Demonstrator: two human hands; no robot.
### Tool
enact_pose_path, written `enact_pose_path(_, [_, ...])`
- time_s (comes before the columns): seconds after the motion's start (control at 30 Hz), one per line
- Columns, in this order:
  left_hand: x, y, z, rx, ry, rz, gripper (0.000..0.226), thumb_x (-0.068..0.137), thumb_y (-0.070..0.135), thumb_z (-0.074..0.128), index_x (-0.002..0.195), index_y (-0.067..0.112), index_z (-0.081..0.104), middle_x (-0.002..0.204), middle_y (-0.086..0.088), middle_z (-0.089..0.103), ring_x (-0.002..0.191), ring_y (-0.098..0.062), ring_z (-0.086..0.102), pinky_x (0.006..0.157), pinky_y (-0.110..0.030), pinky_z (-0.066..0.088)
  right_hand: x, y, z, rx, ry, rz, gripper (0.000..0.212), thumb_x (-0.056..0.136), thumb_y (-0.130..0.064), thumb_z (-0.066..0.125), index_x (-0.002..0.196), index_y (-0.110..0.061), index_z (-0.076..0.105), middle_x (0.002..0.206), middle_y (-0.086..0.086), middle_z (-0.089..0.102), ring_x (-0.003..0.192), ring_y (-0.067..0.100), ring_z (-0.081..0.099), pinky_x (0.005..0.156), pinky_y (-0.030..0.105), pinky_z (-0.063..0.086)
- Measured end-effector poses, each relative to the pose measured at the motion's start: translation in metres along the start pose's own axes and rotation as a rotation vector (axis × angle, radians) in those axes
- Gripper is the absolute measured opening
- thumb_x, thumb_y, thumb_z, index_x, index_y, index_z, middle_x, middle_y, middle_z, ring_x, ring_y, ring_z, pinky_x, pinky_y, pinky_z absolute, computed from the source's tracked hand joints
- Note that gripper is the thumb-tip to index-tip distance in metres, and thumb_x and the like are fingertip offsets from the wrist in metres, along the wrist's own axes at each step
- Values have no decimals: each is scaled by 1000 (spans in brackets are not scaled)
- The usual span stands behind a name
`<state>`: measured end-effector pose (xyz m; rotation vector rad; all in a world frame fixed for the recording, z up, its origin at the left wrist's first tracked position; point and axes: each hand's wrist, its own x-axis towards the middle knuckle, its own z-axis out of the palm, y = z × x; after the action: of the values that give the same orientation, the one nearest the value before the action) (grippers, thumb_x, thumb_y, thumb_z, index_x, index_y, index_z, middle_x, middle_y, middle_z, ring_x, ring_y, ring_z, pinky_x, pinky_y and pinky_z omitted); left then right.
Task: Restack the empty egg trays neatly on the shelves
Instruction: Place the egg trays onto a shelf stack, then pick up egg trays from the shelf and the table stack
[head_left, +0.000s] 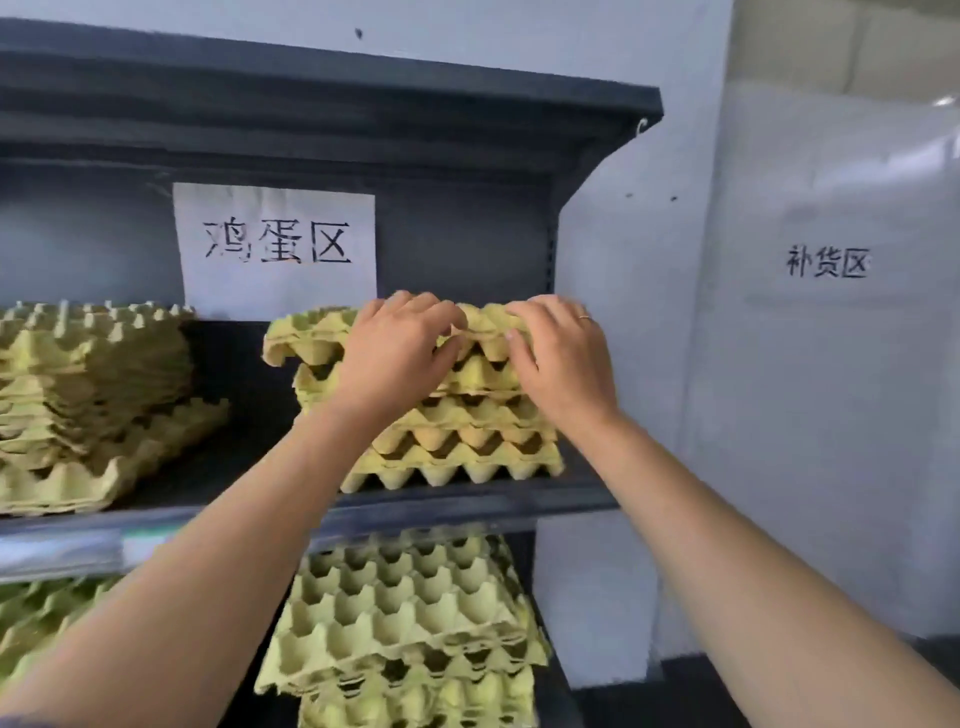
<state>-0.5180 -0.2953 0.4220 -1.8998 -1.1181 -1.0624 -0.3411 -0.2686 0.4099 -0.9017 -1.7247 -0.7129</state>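
A stack of yellow-green pulp egg trays stands at the right end of the upper dark shelf. Its top tray sits crooked and juts out to the left. My left hand grips that top tray's front edge, fingers over the top and thumb underneath. My right hand grips the same tray further right, a ring on one finger. Both hands hide the middle of the top tray.
A second, uneven tray stack fills the shelf's left end. On the shelf below lie a skewed pile and another pile at the left. A paper sign hangs on the back panel. A white wall lies right.
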Motion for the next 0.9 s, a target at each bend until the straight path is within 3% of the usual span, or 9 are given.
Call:
enact_pose_path(0.17, [24,106,63,-78,-40,134,33,83,33,38,88,16,66,79,-1,65,75,-29,60,70,-36,42,-49,106,-53,-127,-33,93,35,85,-28,44,100,-9,69,94,11,68,81,37,63,66,41,53])
enact_pose_path(0.4, [41,226,169,-257,-68,253,31,81,31,40,88,17,67,75,1,64,70,-28,60,64,-30,37,-126,231,-98,-245,-137,262,42,86,-32,38,105,-10,68,100,11,68,90,37,62,75,42,51])
enact_pose_path(0.53, [50,280,239,-359,-111,271,35,81,32,38,88,16,68,75,0,65,70,-28,61,66,-33,43,-164,303,-106,-340,-262,332,44,88,-34,36,109,-11,67,105,9,67,95,36,61,79,43,50])
enact_pose_path(0.73, [62,355,341,-489,-348,225,25,93,28,47,109,18,62,101,-1,65,98,-27,56,83,-36,35,-216,399,-126,-444,-467,462,31,97,-21,44,121,-12,62,118,10,61,107,34,54,89,43,44])
enact_pose_path(0.9, [54,434,417,-535,-538,240,27,95,32,42,116,24,58,108,5,62,106,-20,53,88,-32,32,-271,479,-150,-455,-691,618,36,100,-26,40,132,-17,52,130,6,54,117,31,49,94,39,38])
